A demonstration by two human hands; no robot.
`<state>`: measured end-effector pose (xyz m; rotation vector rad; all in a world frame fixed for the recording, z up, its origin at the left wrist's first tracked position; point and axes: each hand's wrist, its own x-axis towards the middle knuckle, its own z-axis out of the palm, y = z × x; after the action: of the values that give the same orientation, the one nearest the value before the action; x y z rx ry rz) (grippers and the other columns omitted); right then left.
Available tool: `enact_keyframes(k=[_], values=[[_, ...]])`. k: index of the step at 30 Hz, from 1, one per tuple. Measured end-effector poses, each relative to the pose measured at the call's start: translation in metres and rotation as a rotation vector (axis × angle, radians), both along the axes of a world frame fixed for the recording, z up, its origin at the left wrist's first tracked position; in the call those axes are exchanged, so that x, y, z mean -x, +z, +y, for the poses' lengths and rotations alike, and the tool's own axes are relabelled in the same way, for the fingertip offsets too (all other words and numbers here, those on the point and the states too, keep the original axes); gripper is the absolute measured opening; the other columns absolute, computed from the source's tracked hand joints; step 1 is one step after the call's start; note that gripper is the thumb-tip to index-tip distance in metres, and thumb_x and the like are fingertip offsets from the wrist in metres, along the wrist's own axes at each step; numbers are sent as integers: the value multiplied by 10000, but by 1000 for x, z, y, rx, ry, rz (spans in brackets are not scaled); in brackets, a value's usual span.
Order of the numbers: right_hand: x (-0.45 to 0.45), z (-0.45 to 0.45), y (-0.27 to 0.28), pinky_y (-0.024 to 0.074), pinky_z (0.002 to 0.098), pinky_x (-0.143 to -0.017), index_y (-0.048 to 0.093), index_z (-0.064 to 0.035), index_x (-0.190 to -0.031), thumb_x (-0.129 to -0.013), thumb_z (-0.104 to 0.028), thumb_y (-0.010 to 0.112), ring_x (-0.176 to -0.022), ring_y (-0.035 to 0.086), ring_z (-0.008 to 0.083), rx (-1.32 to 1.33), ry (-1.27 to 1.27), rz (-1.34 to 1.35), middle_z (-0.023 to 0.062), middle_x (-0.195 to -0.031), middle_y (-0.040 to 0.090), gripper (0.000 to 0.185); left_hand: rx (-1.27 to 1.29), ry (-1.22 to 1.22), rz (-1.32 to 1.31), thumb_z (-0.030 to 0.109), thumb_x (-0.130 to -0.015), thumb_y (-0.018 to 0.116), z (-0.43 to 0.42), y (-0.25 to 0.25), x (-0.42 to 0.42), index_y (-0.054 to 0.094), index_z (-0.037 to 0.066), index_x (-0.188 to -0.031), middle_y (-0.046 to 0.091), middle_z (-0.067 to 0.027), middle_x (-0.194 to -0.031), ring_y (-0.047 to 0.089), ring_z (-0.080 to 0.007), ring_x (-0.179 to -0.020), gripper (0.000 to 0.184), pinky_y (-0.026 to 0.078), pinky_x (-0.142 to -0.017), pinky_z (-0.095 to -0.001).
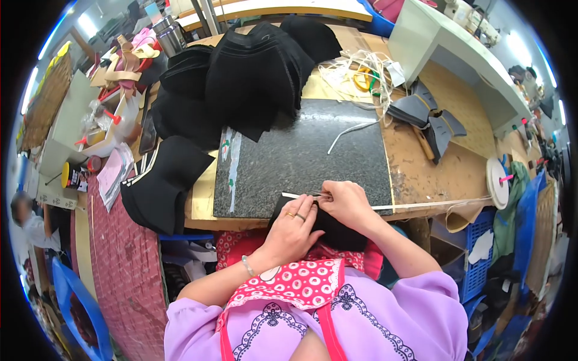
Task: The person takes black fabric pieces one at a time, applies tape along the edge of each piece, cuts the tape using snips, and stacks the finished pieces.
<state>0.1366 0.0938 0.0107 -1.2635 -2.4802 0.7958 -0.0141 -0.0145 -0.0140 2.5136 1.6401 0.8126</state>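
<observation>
A black shaped piece (344,236) of cloth-like material hangs over the front edge of the stone slab, between my hands and my lap. Narrow white tape (290,195) lies along its upper edge. My left hand (294,221), with rings on it, presses the piece with its fingers close together. Just right of it, my right hand (346,203) is closed in a pinch at the tape line; a small greyish bit shows at the fingertips, too small to name. From a white reel (497,183) at the right, tape runs along the table edge toward my right hand.
Black shaped pieces (250,78) are stacked at the back left, more (159,186) at the left edge. Behind the dark stone slab (307,156) lie tangled white cords (355,66) and yellow-handled scissors (363,79). Grey pieces (442,126) and a wooden-handled tool (423,143) are to the right.
</observation>
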Motion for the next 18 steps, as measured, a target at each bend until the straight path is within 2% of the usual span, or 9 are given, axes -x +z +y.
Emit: enact_keyframes(k=[2,6,10,11,18], values=[[-8,2,4,488,395,-636,623,2,-802,-772,-150,662,-706,638,346,49,28,71,168,-721,637,160,-17,0,44,272,-799,689,-1,-7,1,576,-69,-1157,539,-220,-1256,493,-357,-1193,507,406,-978,-430],[-26,10,7,489,375,-643,626,13,-821,-767,-139,686,-693,643,312,183,77,199,168,-719,634,171,-23,45,86,301,-804,685,-4,-10,-2,524,-47,-1247,537,-197,-1254,494,-347,-1177,585,396,-983,-431],[-25,13,6,483,376,-630,631,13,-810,-768,-160,684,-684,639,304,120,-17,145,169,-715,631,186,-5,95,113,366,-811,668,-2,-7,-7,441,-36,-1344,517,-164,-1228,480,-319,-1131,705,367,-987,-441],[-22,13,10,491,431,-689,630,-13,-810,-783,-194,665,-776,642,359,130,-44,100,171,-758,650,186,-4,92,113,366,-811,668,-2,-8,-9,441,-36,-1344,517,-164,-1228,480,-319,-1131,705,367,-987,-441],[-13,19,3,502,449,-700,641,-26,-791,-783,-205,646,-771,650,357,47,-55,24,164,-756,662,179,18,142,194,418,-833,629,0,-6,-15,433,-79,-1330,494,-165,-1210,453,-299,-1118,729,334,-989,-456]])
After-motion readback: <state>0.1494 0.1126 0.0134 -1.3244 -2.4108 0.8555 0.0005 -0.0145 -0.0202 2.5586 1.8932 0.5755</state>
